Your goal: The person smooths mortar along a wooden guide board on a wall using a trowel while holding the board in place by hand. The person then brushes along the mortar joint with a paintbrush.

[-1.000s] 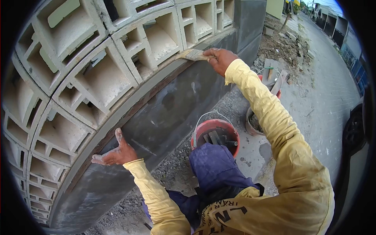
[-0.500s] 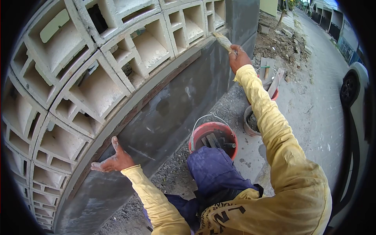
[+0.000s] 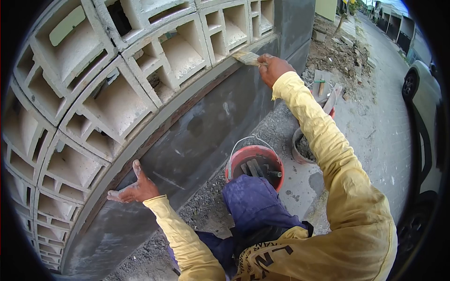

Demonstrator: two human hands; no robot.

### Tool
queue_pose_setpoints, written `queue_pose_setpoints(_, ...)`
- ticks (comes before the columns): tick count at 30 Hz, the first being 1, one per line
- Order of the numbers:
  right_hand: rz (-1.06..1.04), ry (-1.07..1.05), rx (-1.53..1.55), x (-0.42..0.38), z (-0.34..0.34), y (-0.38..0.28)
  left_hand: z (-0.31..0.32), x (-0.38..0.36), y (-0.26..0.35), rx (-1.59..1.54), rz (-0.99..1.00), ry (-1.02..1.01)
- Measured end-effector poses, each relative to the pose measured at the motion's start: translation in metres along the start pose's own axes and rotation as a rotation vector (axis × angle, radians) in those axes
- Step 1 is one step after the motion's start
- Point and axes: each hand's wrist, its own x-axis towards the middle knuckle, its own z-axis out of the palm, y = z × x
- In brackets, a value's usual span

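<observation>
In my right hand [image 3: 275,71] is a flat paintbrush [image 3: 248,58], gripped by its handle. Its bristles are right at the narrow ledge [image 3: 197,83] under the hollow blocks [image 3: 185,54]. My left hand [image 3: 136,187] is bare, with thumb and fingers spread, against the upper part of the grey plastered wall [image 3: 187,140] close below the ledge. A strip of reddish-brown surface runs along the wall just beneath the ledge.
A red bucket [image 3: 276,158] holding tools and murky liquid stands by my knee. Behind it is a bucket of grey mortar [image 3: 305,146], then a board with a green-handled tool [image 3: 321,84]. Rubble [image 3: 349,58] lies farther along the wall; a car [image 3: 424,107] stands at right.
My right hand has drawn the paintbrush leftward along the ledge, toward me and away from the wall's corner. My left hand has hardly moved.
</observation>
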Motion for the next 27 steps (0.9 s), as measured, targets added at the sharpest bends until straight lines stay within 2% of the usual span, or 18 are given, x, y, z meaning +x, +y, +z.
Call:
queue_pose_setpoints(4, -0.070, -0.036, -0.051, -0.020, 0.003, -0.012, -0.001, -0.001, 0.002, -0.004, 0.000, -0.001)
queue_pose_setpoints(7, -0.210, -0.095, -0.019, -0.046, 0.002, -0.032, 0.002, 0.000, -0.003, -0.037, 0.000, -0.001)
queue_pose_setpoints(10, -0.600, -0.088, 0.186, -0.070, 0.019, -0.042, 0.001, -0.001, 0.001, -0.051, -0.002, -0.007)
queue_pose_setpoints(12, -0.604, -0.179, 0.293, -0.087, 0.007, -0.058, 0.000, -0.001, 0.000, -0.031, -0.009, -0.023)
queue_pose_setpoints(14, -0.605, -0.157, 0.284, -0.082, 0.011, -0.055, 0.000, 0.000, 0.000, -0.013, -0.006, -0.015)
queue_pose_setpoints(18, -0.506, -0.112, 0.164, -0.051, 0.012, -0.028, 0.001, -0.001, -0.002, 0.021, 0.015, 0.009)
queue_pose_setpoints(20, -0.327, -0.166, 0.125, -0.031, 0.001, -0.012, 0.001, -0.001, -0.003, 0.026, 0.022, 0.015)
queue_pose_setpoints(22, -0.295, -0.094, 0.033, -0.003, -0.001, 0.013, 0.003, 0.000, -0.005, 0.019, 0.033, 0.020)
queue_pose_setpoints(27, 0.036, -0.002, -0.169, 0.035, -0.023, 0.056, 0.008, 0.002, -0.021, 0.016, 0.054, 0.010)
